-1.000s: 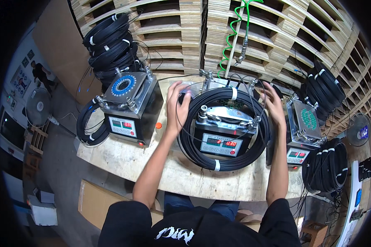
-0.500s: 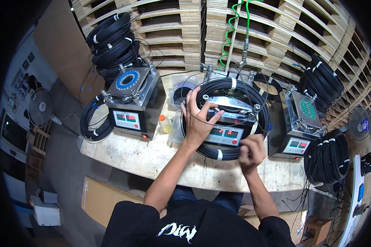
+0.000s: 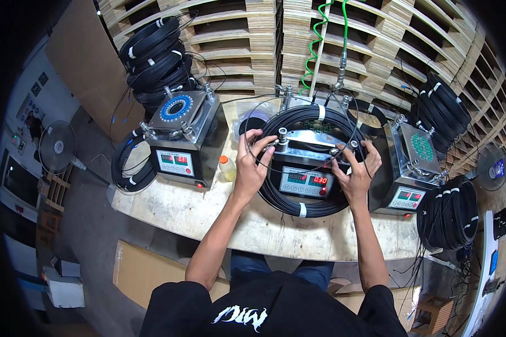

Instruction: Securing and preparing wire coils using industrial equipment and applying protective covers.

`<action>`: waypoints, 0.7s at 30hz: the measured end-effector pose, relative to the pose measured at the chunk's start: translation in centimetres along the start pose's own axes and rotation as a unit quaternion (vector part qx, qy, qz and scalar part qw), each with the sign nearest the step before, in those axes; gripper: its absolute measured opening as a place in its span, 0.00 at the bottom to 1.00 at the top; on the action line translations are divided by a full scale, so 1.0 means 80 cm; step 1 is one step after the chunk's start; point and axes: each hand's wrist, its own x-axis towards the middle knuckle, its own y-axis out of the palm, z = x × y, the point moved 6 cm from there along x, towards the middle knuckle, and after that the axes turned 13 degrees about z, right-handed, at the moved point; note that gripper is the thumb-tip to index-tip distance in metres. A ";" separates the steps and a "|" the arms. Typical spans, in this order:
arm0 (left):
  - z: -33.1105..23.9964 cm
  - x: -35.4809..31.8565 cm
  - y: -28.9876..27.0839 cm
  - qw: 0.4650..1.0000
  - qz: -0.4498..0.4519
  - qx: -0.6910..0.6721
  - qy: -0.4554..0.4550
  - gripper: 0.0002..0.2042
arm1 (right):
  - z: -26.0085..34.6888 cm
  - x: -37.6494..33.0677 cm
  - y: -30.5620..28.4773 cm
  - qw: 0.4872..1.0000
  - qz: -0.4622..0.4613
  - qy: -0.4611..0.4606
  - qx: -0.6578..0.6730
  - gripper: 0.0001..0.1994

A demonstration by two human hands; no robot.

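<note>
A black-boxed polishing machine (image 3: 306,181) with a lit red-digit panel stands in front of me, a metal clamping plate on top. A coil of black cable (image 3: 287,209), tied with white bands, rings it, and thin loose strands arch over the top. My left hand (image 3: 252,168) is closed at the plate's left corner, thumb and forefinger pinching a small metal clamp lever beside the upright post (image 3: 283,139). At the right corner my right hand (image 3: 357,173) pinches the other clamp lever (image 3: 335,151), its outer fingers raised against the coil.
Similar machines stand left (image 3: 177,137) with blue connectors and right (image 3: 410,168) with green ones. An orange-capped bottle (image 3: 227,168) is by my left wrist. Cable coils (image 3: 154,62) are stacked at far left, more at right (image 3: 447,216). Wooden pallets (image 3: 225,45) rise behind the wooden table (image 3: 253,236).
My right hand has risen from beside the panel to the right clamp. My left hand has shifted slightly down and left onto the left clamp. The centre panel's digits have changed.
</note>
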 end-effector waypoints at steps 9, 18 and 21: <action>-0.012 -0.003 -0.005 0.991 0.021 0.127 0.036 0.10 | 0.001 -0.002 0.000 1.000 -0.002 -0.001 0.001 0.16; 0.002 0.000 -0.006 0.993 0.089 0.076 -0.018 0.18 | 0.002 0.002 -0.002 1.000 -0.009 0.003 0.018 0.15; -0.019 0.004 -0.011 0.997 0.050 0.034 -0.046 0.14 | -0.004 0.000 0.000 1.000 -0.008 0.007 0.015 0.15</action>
